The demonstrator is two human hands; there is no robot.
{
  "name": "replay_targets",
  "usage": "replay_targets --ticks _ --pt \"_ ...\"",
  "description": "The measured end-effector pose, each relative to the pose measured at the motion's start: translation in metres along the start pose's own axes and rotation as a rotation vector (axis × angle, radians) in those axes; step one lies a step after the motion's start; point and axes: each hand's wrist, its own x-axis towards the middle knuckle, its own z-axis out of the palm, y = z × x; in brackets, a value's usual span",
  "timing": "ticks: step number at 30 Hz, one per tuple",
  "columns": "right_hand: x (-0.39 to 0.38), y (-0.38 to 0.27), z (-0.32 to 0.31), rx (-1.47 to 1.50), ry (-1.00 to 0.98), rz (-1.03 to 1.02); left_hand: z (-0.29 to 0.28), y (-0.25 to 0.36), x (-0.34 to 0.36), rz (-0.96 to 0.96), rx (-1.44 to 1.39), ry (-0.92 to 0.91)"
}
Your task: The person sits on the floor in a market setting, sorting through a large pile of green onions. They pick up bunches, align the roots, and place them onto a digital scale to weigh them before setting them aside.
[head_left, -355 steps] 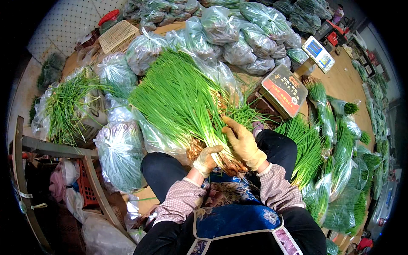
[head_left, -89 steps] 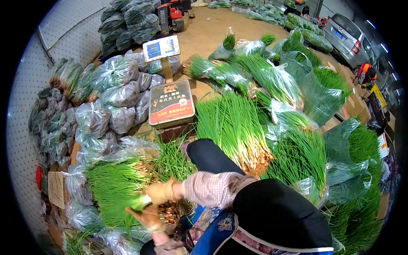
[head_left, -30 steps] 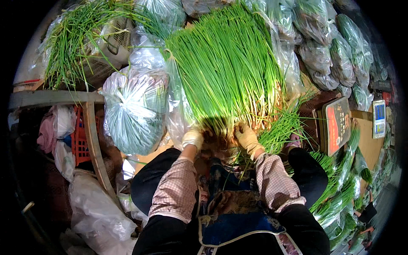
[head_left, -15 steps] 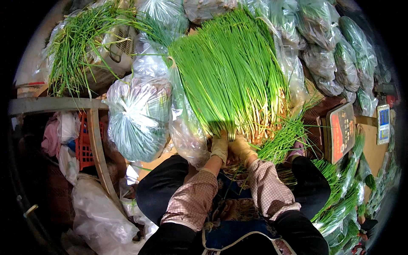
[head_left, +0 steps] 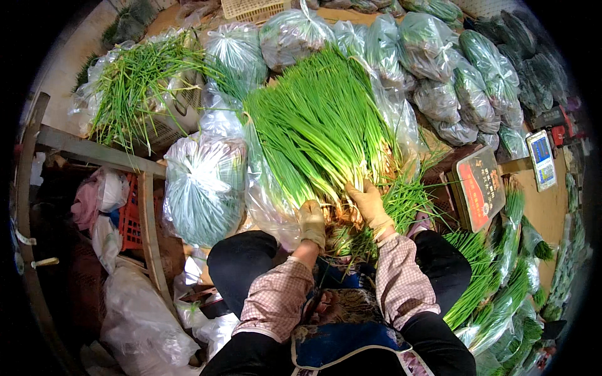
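A big pile of spring onions (head_left: 320,119) lies in an opened clear plastic bag (head_left: 263,188) before me, green tops away and pale root ends toward me. My left hand (head_left: 311,224), in a cream glove, is closed at the left part of the root ends, its fingertips partly hidden. To its right, my right hand (head_left: 370,207), gloved too, grips pale stalks near their roots, with its fingers partly among them. Brown roots and loose skins show between the two hands. Loose green trimmings (head_left: 407,199) lie beside my right hand.
At left stand a tied bag of greens (head_left: 205,188), a wooden frame (head_left: 150,229) and a crate heaped with loose stalks (head_left: 144,88). Several filled bags (head_left: 433,53) line the back. Right of me are a flat tin box (head_left: 479,189), a phone (head_left: 541,160) and bundled spring onions (head_left: 495,294).
My hands were close together at the root ends; now they are apart, the left lower and further left, the right further right. The stalks fan out more, and the view has shifted.
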Motion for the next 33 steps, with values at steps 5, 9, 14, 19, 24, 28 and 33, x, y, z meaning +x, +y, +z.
replay_targets --ticks 5,9,14,19,24,28,33 --pt "-0.023 0.009 -0.023 0.185 0.117 -0.123 -0.018 0.097 -0.033 -0.141 -0.041 -0.283" --pt "-0.069 0.012 -0.013 0.478 0.084 0.065 -0.004 0.099 -0.045 -0.423 -0.777 -0.859" --pt "-0.11 0.063 -0.013 -0.243 0.169 -0.056 0.008 0.055 -0.063 -0.763 -0.893 -0.913" --pt "-0.129 0.068 -0.019 -0.124 0.265 0.019 -0.013 0.078 -0.105 -0.849 -0.908 -0.867" --pt "-0.133 0.07 -0.009 0.005 0.257 -0.003 -0.036 0.105 -0.13 -0.828 -0.911 -0.821" --pt "-0.153 0.082 -0.007 -0.112 0.062 -0.004 -0.042 0.073 -0.12 -0.894 -0.913 -0.958" --pt "-0.138 0.072 -0.025 -0.073 0.213 -0.054 -0.053 0.112 -0.13 -0.692 -0.713 -0.99"
